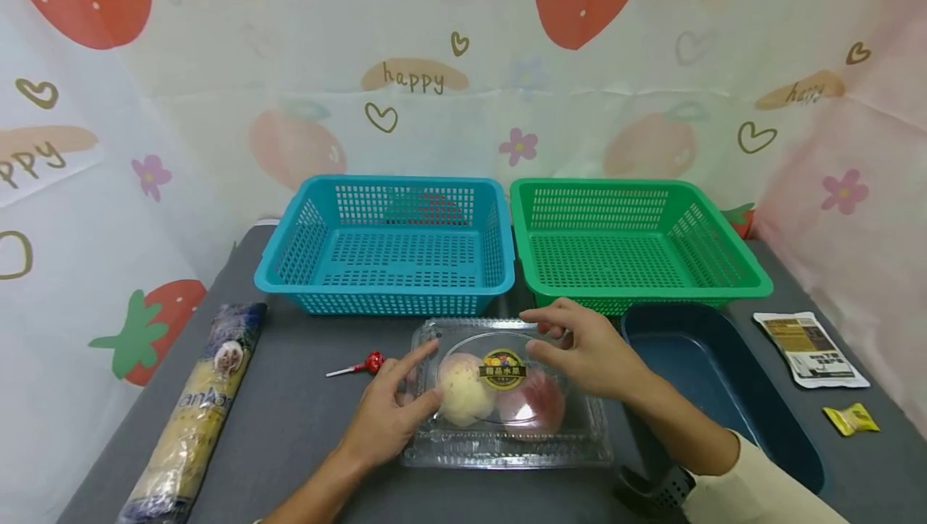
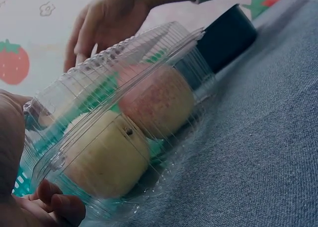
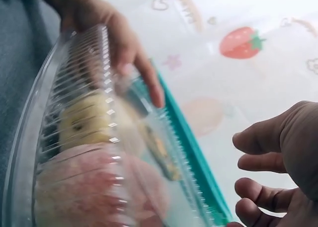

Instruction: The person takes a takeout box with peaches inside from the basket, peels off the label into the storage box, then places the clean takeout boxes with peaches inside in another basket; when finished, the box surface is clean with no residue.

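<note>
A clear plastic clamshell box with a gold-and-black label lies closed on the table. Inside sit a yellowish apple-like fruit and a red one. My left hand is at the box's left side, its index finger and thumb extended over the lid edge. Above the right part of the lid is my right hand, fingers loosely bent with nothing between them; in the right wrist view those fingers appear apart from the box. A red lollipop lies just beyond the left hand.
Behind the box stand a blue basket and a green basket. A dark blue tray is by the right forearm. Farther right lie a white-and-brown packet and a yellow wrapped candy. A long noodle-like package is at left.
</note>
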`<state>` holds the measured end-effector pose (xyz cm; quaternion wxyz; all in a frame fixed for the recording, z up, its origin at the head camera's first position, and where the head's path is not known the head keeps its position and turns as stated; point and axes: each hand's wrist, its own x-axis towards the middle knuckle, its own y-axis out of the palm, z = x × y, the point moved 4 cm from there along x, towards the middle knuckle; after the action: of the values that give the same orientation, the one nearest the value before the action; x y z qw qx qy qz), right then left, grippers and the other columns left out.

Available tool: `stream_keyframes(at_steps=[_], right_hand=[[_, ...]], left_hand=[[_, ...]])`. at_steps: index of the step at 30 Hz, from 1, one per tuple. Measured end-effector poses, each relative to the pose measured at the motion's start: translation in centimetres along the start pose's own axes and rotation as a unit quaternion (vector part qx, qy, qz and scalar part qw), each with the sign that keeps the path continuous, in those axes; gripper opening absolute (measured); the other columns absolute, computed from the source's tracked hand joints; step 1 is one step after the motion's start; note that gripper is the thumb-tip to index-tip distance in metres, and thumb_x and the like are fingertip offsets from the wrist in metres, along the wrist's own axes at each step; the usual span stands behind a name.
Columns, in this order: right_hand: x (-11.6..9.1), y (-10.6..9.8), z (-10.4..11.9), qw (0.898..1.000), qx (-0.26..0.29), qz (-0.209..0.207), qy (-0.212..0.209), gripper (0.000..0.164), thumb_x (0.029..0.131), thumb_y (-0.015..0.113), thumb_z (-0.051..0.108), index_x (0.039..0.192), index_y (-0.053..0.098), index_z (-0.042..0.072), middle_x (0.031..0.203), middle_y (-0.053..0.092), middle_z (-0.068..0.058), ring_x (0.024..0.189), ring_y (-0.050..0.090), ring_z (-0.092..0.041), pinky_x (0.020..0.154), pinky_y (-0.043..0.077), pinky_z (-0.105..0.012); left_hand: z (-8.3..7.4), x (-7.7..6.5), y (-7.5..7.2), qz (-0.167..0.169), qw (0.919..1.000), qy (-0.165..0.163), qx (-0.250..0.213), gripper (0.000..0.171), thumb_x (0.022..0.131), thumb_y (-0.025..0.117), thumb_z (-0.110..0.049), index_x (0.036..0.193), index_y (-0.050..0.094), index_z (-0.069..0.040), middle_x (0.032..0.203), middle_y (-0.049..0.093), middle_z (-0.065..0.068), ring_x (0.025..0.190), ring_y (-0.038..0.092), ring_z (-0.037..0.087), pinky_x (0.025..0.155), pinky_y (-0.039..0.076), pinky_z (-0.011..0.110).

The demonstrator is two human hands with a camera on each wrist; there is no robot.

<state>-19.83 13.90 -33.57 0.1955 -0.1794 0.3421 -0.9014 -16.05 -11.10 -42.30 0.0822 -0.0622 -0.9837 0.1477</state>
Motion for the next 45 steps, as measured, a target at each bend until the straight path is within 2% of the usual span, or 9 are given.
stream_keyframes(at_steps=[5,10,16,21,26,30,36,40,45], right_hand=[[0.8,2.0,-0.3,0.998,-0.061,0.009,-0.010,0.029,0.089,0.069,0.010,0.117,0.069,0.004,0.094,0.053,-0.002,0.083,0.049,-0.022,0.066,0.042,-0.034],[0.9,3.1,-0.4,0.993,-0.120,0.003,-0.005,0.026,0.086,0.071,0.011,0.112,0.073,0.006,0.090,0.051,0.001,0.085,0.043,-0.021,0.069,0.036,-0.035],[0.9,3.6,-0.4,0.991,-0.130,-0.016,0.025,0.021,0.084,0.072,0.011,0.105,0.077,0.009,0.084,0.046,0.003,0.081,0.036,-0.018,0.069,0.032,-0.036],[1.0,3.9,-0.3,0.991,-0.123,-0.046,0.038,0.012,0.083,0.074,0.011,0.094,0.079,0.014,0.083,0.049,0.003,0.080,0.039,-0.018,0.072,0.032,-0.038],[1.2,4.1,-0.3,0.990,-0.105,-0.075,0.051,0.001,0.084,0.075,0.012,0.084,0.075,0.013,0.085,0.054,0.002,0.084,0.046,-0.021,0.079,0.036,-0.044],[1.1,4.2,-0.5,0.992,-0.073,-0.093,0.051,0.006,0.085,0.074,0.009,0.081,0.072,0.013,0.085,0.056,0.004,0.086,0.049,-0.021,0.077,0.038,-0.045],[0.8,3.5,-1.0,0.993,0.046,-0.104,0.018,0.012,0.089,0.067,0.000,0.084,0.066,0.011,0.088,0.056,0.001,0.083,0.051,-0.020,0.070,0.042,-0.039],[0.6,2.4,-0.9,0.989,0.113,-0.096,0.002,0.009,0.091,0.065,0.000,0.088,0.063,0.008,0.091,0.057,-0.003,0.082,0.055,-0.022,0.069,0.046,-0.040],[0.2,0.5,-0.3,0.990,0.123,-0.063,-0.023,0.007,0.092,0.064,0.004,0.088,0.064,0.008,0.090,0.056,-0.004,0.083,0.053,-0.024,0.073,0.044,-0.042]], left_hand=[[0.3,-0.2,0.1,-0.001,1.0000,-0.008,0.000,0.060,0.086,0.072,-0.014,0.141,0.052,-0.022,0.088,0.034,0.007,0.041,0.026,0.005,0.040,0.029,0.020],[0.3,-0.1,0.1,-0.002,1.0000,-0.003,0.000,0.060,0.086,0.072,-0.013,0.141,0.052,-0.022,0.088,0.033,0.007,0.042,0.026,0.004,0.040,0.029,0.020],[0.2,0.0,0.0,-0.005,1.0000,0.002,0.007,0.059,0.085,0.072,-0.014,0.140,0.053,-0.023,0.087,0.033,0.007,0.043,0.026,0.004,0.041,0.030,0.020],[0.2,0.1,0.0,-0.005,1.0000,0.001,0.008,0.058,0.085,0.072,-0.014,0.140,0.054,-0.022,0.087,0.033,0.008,0.042,0.027,0.004,0.041,0.029,0.020],[0.1,0.1,0.0,-0.005,0.9999,0.007,0.009,0.058,0.086,0.071,-0.013,0.141,0.053,-0.020,0.086,0.033,0.008,0.042,0.026,0.002,0.040,0.029,0.019],[0.1,0.0,0.0,-0.003,0.9999,0.010,0.011,0.058,0.086,0.071,-0.012,0.141,0.052,-0.019,0.086,0.033,0.008,0.043,0.024,0.001,0.041,0.028,0.019],[0.1,0.1,0.0,0.002,0.9999,0.007,0.007,0.059,0.087,0.071,-0.012,0.142,0.051,-0.019,0.086,0.032,0.008,0.044,0.025,0.001,0.041,0.028,0.019],[0.1,0.0,0.0,0.002,0.9999,0.005,0.010,0.059,0.087,0.071,-0.012,0.142,0.051,-0.019,0.086,0.032,0.008,0.044,0.025,0.002,0.042,0.029,0.019],[0.1,0.0,0.0,0.003,0.9999,0.003,0.010,0.059,0.087,0.071,-0.013,0.142,0.051,-0.019,0.087,0.032,0.008,0.044,0.025,0.002,0.041,0.029,0.019]])
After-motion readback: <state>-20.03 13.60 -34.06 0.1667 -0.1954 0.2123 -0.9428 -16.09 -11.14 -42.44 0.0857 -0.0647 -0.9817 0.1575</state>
